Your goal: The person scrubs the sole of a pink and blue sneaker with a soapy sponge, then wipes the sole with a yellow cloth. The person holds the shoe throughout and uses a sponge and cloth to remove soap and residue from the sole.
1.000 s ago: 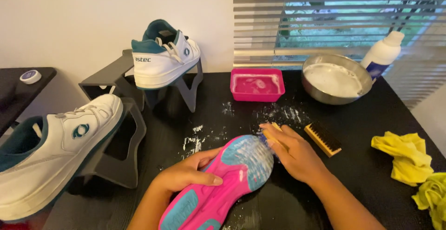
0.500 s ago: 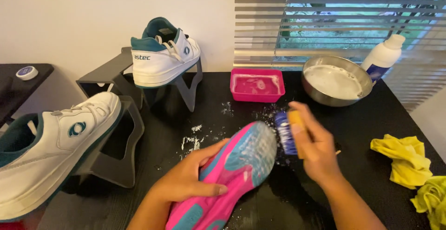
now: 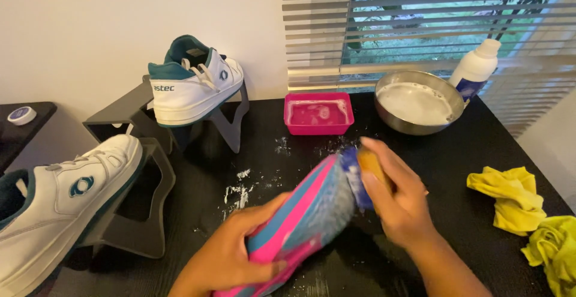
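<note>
Open black table (image 3: 456, 171) btwn the right hand (image 3: 399, 204) and the crumpled yellow cloths (image 3: 510, 198): free lane on the right side. Behind the hands, a pink rectangular plastic tub (image 3: 318, 113), a round steel bowl of white foam (image 3: 418, 102) and a white plastic bottle (image 3: 477, 66) line the back edge. Left side blocked by 2 dark metal stands (image 3: 141, 213) w/ white-and-teal sneakers (image 3: 192, 84). White foam specks (image 3: 240, 190) in the centre gap.

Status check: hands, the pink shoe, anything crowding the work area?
Left hand gripping pink shoe, sole up. Right hand holding brush against the sole's toe end. Pink tray and metal bowl behind, apart from the shoe.
</note>
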